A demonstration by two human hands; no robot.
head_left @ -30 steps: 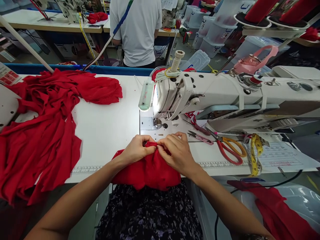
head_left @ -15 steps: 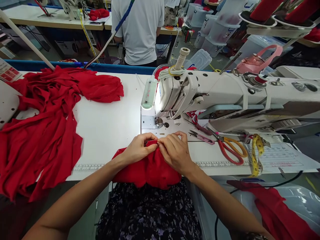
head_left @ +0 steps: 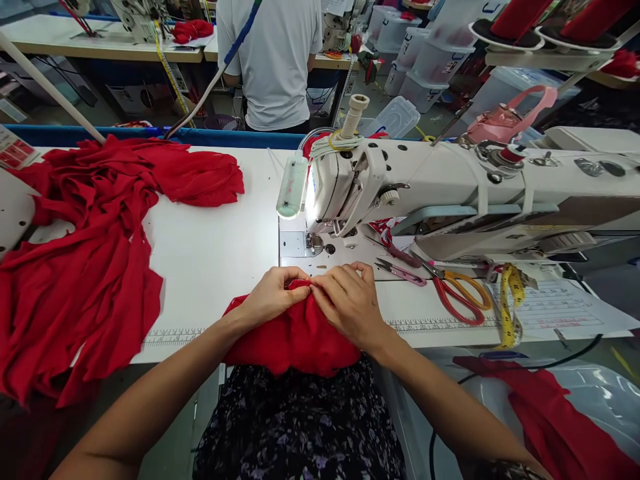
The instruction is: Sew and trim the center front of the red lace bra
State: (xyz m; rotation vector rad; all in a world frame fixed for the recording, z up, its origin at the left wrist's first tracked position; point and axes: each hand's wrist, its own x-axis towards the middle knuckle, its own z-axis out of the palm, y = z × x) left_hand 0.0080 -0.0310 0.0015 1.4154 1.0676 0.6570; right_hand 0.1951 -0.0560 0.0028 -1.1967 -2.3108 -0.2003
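Note:
A piece of red fabric [head_left: 295, 337] hangs over the table's front edge onto my lap. My left hand [head_left: 275, 291] pinches its upper edge between thumb and fingers. Close against it on the right, my right hand [head_left: 350, 303] grips the same edge, its fingertips touching those of the left. Just beyond both hands stands a white sewing machine [head_left: 390, 180], its lamp lit beside the needle area. The metal needle plate [head_left: 295, 244] has no fabric on it.
A large heap of red fabric [head_left: 100, 247] covers the table's left side. Right of my hands lie thread snips [head_left: 403, 272], orange-and-red scissors [head_left: 463, 297], a yellow tape measure [head_left: 509, 307] and a paper [head_left: 565, 310]. A person in a white shirt [head_left: 273, 60] is beyond the table.
The view has shifted slightly, so the table and machine appear a little further left. Both hands keep hold of the red fabric in nearly the same pose.

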